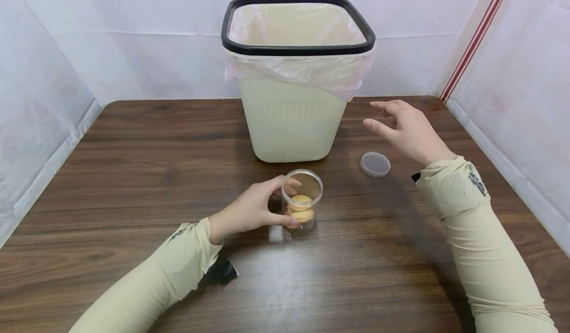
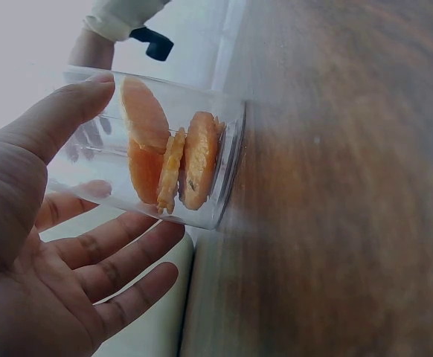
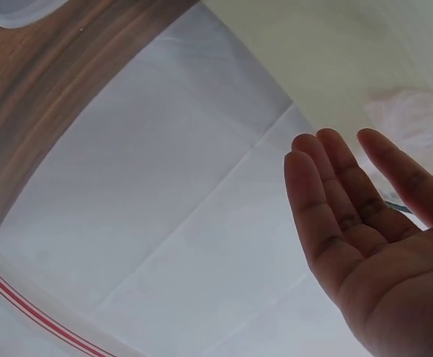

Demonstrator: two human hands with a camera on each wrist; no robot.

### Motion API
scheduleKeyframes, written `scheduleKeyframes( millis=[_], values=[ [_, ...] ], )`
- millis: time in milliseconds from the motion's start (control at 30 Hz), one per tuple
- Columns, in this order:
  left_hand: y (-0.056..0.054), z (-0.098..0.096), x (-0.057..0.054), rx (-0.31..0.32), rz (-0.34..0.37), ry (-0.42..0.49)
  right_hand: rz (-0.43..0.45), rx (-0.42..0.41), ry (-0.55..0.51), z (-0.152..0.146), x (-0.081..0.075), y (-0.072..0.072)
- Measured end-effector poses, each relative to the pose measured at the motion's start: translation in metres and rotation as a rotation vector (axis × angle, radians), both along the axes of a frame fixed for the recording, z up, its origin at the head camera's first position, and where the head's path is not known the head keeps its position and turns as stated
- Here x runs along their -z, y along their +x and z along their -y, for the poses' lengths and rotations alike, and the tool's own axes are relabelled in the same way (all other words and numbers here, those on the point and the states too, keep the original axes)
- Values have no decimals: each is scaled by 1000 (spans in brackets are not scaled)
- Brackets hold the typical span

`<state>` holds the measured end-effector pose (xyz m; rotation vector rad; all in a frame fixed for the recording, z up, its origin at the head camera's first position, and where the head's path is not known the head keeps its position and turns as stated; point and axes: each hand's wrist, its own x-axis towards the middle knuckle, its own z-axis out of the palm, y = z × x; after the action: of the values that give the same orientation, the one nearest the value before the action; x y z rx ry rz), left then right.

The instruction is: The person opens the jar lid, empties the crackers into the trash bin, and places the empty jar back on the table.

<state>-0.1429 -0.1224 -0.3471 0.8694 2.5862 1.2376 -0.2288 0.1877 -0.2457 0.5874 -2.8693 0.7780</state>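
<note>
My left hand [image 1: 249,209] holds a clear jar [image 1: 320,197], its thumb and fingers round the wall. The jar stands upright with its mouth uncovered. Several round golden biscuits [image 2: 201,160] are stacked inside, low down towards the base, as the left wrist view shows. Over to the right, my right hand [image 1: 409,130] is in the air with loosely extended fingers and holds nothing. In the right wrist view its palm [image 3: 402,282] is bare. A round translucent lid [image 1: 375,165] lies on the table, left of and below that hand.
A cream bin [image 1: 289,120] with a black rim and a pinkish liner stands at the back of the dark wooden table [image 1: 169,174]. White sheeting [image 1: 156,36] surrounds the table's back and sides, with a red stripe at the right corner.
</note>
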Motion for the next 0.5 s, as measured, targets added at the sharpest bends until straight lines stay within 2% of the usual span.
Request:
scheduleKeyframes(
  millis=[500],
  values=[
    [0, 1, 1, 0, -3, 2, 24, 12, -107, -3, -33, -10]
  ],
)
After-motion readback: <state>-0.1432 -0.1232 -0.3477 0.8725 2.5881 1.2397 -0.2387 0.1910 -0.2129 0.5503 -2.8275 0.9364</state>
